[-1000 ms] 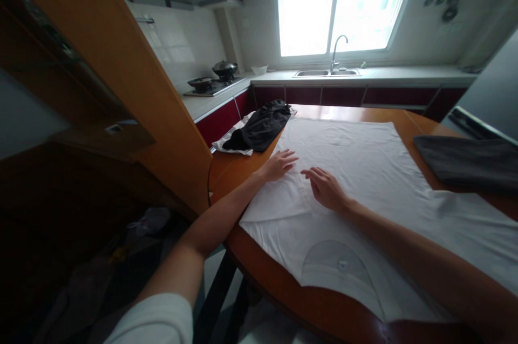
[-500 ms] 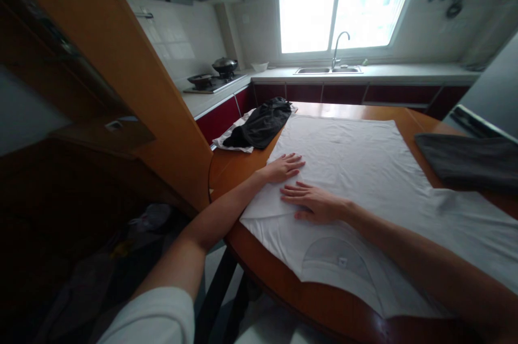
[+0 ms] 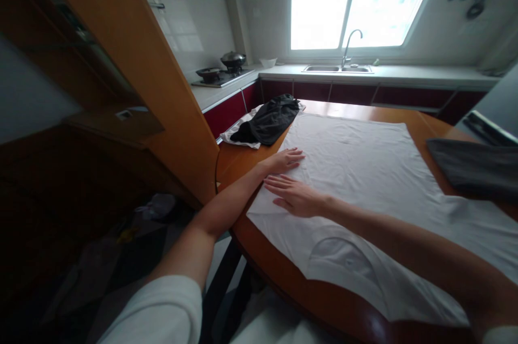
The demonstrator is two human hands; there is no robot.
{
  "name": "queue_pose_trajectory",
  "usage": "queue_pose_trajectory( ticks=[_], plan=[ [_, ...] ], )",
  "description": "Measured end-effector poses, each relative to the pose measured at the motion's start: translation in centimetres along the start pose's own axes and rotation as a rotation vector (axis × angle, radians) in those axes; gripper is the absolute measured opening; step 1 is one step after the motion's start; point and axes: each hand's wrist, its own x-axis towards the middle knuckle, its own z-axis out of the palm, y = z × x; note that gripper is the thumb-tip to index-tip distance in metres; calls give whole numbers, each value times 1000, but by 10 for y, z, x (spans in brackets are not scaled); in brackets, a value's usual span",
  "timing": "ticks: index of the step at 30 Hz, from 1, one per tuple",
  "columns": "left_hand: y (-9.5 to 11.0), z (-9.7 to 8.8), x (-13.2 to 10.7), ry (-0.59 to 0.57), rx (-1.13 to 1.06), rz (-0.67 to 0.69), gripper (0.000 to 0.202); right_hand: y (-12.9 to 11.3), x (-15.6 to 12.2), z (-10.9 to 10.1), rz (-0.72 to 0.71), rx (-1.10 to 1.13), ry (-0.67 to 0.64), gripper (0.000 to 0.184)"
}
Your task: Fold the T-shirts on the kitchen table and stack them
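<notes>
A white T-shirt (image 3: 364,171) lies spread flat on a round wooden table (image 3: 283,284), its collar toward me. My left hand (image 3: 285,160) rests flat on the shirt's left edge, fingers stretched out. Just below it, my right hand (image 3: 293,196) lies palm down on the folded-in left sleeve, fingers extended and pointing left. Both hands press on the cloth and hold nothing.
A black garment (image 3: 269,122) on a white cloth sits at the table's far left edge. A dark grey folded garment (image 3: 477,168) lies at the right. An orange wooden partition (image 3: 154,90) stands left of the table. Counter, stove (image 3: 220,74) and sink (image 3: 338,67) run behind.
My right hand slid left across the shirt and flattened on the sleeve fold beside my left hand. My left hand stayed on the shirt's edge. The camera view shifted slightly.
</notes>
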Motion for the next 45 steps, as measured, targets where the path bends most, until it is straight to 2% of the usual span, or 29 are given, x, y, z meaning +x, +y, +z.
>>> queue_pose_trajectory(
  ticks=[4,6,12,17,19,21,25,26,28,31,33,37,39,45],
  plan=[
    [-1,1,-1,-25,16,-7,45,-26,11,27,91,-9,-67,81],
    [-1,0,-1,-44,36,-11,46,-42,8,33,106,-7,-114,87],
    [0,-2,1,-105,61,-12,50,-91,-3,25,46,80,-234,91],
    [2,-4,0,-95,35,-14,49,-112,-9,14,-40,157,-256,79],
    [2,-5,1,-59,5,-3,50,-110,-12,7,-52,156,-222,72],
    [3,-7,2,10,-18,-3,50,-100,-16,1,-3,120,-158,66],
    [8,-8,6,156,2,-24,49,-64,-29,-4,247,-32,7,60],
    [10,-7,7,147,15,-25,50,-55,-34,-2,312,-72,36,60],
    [13,-4,7,55,50,-39,52,-42,-42,2,400,-130,53,60],
    [16,-1,6,-97,99,-92,54,-34,-51,10,428,-154,35,57],
    [18,-1,5,-94,107,-106,53,-33,-52,12,422,-159,50,54],
    [29,-5,6,65,83,-78,51,-33,-52,11,401,-172,100,50],
    [36,-5,8,86,50,-61,52,-32,-52,10,387,-173,115,48],
    [40,6,11,-118,32,-68,59,-31,-50,6,362,-221,160,36]
  ],
)
